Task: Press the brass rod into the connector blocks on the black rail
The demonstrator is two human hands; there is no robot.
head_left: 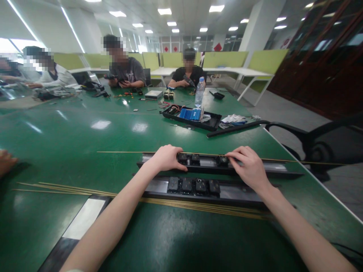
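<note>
Two long black channels with silvery inner faces lie side by side on the green table. The far channel point(272, 173) holds several black square blocks, one of them a block point(222, 161) beside my right fingertips. My left hand point(167, 158) is closed over this channel's left part, thumb at the front edge and fingers behind. A thin brass-coloured rod point(124, 152) runs along its back edge and past the table's right side. My right hand point(248, 166) pinches that rod between thumb and fingers. In the near channel point(238, 190) sits a row of several similar blocks point(186, 185).
More thin rods point(204, 207) lie along the near channel, crossing a dark flat piece with a white panel point(85, 217). Farther back are a black tray point(212, 122) of parts, a water bottle point(199, 92) and cloths point(234, 120). Another person's hand point(7, 162) shows at left. Several people sit beyond.
</note>
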